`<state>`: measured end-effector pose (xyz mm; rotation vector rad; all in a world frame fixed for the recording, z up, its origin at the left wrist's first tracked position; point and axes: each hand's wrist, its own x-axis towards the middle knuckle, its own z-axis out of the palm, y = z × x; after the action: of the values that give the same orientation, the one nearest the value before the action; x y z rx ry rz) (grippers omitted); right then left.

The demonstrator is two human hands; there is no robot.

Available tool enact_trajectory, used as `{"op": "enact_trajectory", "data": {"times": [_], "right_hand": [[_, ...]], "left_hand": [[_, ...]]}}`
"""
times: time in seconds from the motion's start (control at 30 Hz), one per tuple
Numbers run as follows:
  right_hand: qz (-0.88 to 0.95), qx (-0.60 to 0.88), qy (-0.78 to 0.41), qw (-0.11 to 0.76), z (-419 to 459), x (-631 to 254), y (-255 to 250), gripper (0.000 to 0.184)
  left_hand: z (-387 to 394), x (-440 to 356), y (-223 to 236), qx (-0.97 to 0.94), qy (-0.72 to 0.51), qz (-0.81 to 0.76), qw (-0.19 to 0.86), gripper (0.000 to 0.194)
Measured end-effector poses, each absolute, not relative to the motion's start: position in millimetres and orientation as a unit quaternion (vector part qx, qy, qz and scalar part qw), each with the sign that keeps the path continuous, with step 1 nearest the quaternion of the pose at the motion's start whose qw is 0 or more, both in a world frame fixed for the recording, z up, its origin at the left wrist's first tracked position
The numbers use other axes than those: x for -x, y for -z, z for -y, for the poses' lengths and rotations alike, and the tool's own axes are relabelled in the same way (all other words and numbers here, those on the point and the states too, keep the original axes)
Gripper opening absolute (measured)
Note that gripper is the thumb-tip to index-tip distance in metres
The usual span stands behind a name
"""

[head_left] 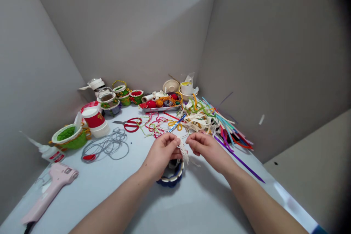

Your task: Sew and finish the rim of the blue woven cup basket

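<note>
I'm working close over a blue basket (171,178) sitting on the worktop (131,150), with my left hand (160,153) pinching white lace (182,152) between its fingers. My right hand (208,150) is curled just beside the lace; I can't tell whether it's gripping anything. Further off, red scissors (132,125) are lying near a ribbon heap (204,120), and a metal tray (160,109) is sitting toward the far corner.

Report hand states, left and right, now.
Left hand: closed, pinching white lace trim.
Right hand: curled beside the lace; cannot tell if holding anything.
</note>
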<state>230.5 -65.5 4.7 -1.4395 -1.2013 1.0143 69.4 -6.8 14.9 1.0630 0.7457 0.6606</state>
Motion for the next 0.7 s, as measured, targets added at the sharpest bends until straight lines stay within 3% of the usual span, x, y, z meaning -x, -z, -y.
{"op": "enact_trajectory", "data": {"times": [0.27, 0.47, 0.7], "right_hand": [[0.526, 0.565, -0.491, 0.405, 69.7, -229.1, -3.5, 0.033], [0.537, 0.585, -0.42, 0.439, 70.3, -219.2, -7.2, 0.03], [0.542, 0.593, -0.392, 0.448, 72.8, -214.7, -13.1, 0.032]], "left_hand": [[1.3, -68.5, -18.5, -0.405, -0.349, -0.334, 0.776, 0.031], [0.2, -66.5, -16.9, -0.39, -0.371, -0.33, 0.775, 0.029], [6.0, -68.6, -18.6, -0.41, -0.346, -0.333, 0.776, 0.048]]}}
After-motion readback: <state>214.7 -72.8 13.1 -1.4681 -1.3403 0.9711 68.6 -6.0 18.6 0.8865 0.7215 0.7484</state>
